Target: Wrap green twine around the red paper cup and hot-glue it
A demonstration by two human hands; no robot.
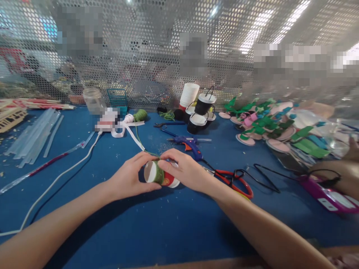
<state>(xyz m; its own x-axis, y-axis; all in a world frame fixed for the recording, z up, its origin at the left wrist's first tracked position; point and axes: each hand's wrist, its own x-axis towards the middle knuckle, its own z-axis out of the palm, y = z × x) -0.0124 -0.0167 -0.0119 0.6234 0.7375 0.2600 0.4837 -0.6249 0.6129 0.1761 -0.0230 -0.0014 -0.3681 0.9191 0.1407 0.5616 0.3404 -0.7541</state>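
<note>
Both my hands hold a small paper cup (159, 175) lying on its side over the blue table (157, 228). The cup is white with red print, and a band of green cord is wrapped round its middle. My left hand (131, 175) pinches the cup's open end with thumb and fingers. My right hand (185, 170) is curled over the cup's top and far end. A strand of green cord (138, 136) runs from the cup back to a green spool (140, 115).
A blue glue gun (186, 143) and red-handled scissors (235, 183) lie just right of my hands. Black-wrapped cups (200, 112), a white cup stack (189, 95), foam pieces (269, 123), clear glue sticks (35, 134), a white cable (56, 179). Another person's arm (336, 175) rests at far right.
</note>
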